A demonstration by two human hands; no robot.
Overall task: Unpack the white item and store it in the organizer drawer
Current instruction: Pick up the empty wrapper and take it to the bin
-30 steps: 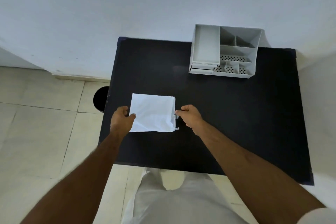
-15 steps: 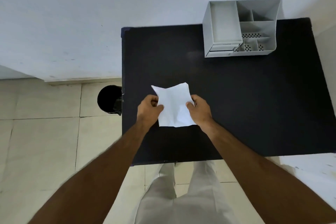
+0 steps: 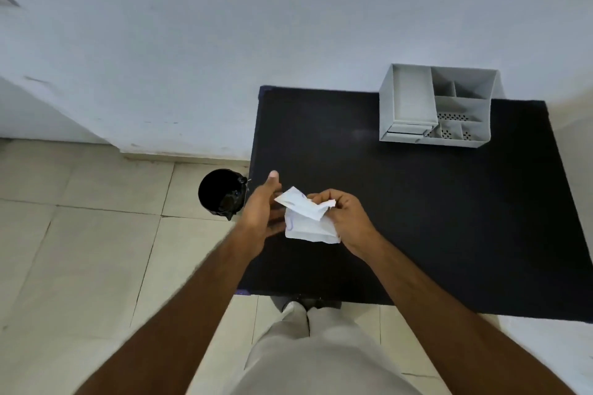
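Note:
A crumpled white paper packet (image 3: 306, 218) with a small blue mark is held above the near left part of the black table (image 3: 417, 218). My right hand (image 3: 345, 218) grips its upper right edge, folding the top over. My left hand (image 3: 261, 212) is at the packet's left side, thumb raised and fingers spread under it; I cannot see a firm grip. The grey desk organizer (image 3: 436, 107) stands at the table's far right, against the wall, with several open compartments and a small drawer at its lower left front.
A black round bin (image 3: 221, 194) stands on the tiled floor just left of the table. A white wall runs behind the table. My light trousers show below the table's near edge.
The packet has been lifted off the table and crumpled, its top folded over. My left hand has loosened from a pinch to spread fingers. The camera view has shifted, so the table appears further right.

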